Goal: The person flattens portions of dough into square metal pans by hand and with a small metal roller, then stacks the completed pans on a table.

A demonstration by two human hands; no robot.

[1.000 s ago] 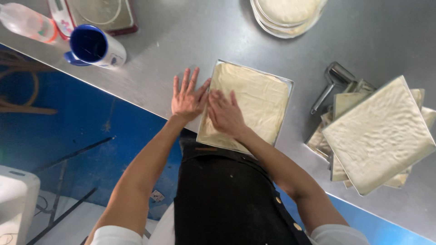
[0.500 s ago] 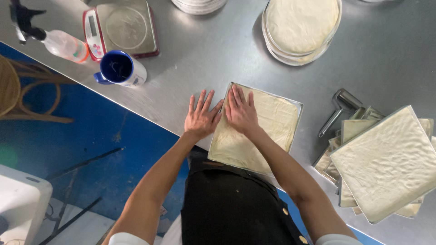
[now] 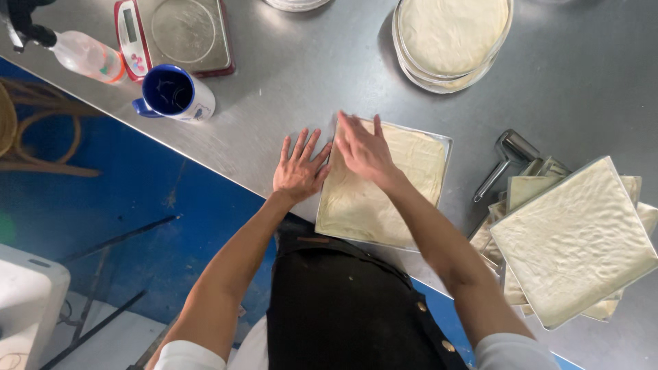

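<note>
Our right hand (image 3: 363, 152) lies flat, fingers (image 3: 351, 130) together and holding nothing, pressing the dough (image 3: 384, 199) into the far left corner of the square tray (image 3: 447, 144). Our left hand (image 3: 298, 171) rests with fingers (image 3: 301, 145) spread wide, palm down on the steel surface (image 3: 295, 89), its thumb side touching the tray's left edge and steadying it. The tray sits on the surface just in front of us. To do this well, we judge, we press with flat pads, not nails, working from the middle out to the rim so the sheet stays even and untorn. Further out, to the right, lies a stack (image 3: 576, 240) of lined square trays with a metal tool (image 3: 504, 159) beside it; beyond are round pans (image 3: 449, 38), a blue mug (image 3: 175, 92), a scale (image 3: 178, 34) and a spray bottle (image 3: 79, 53).
</note>
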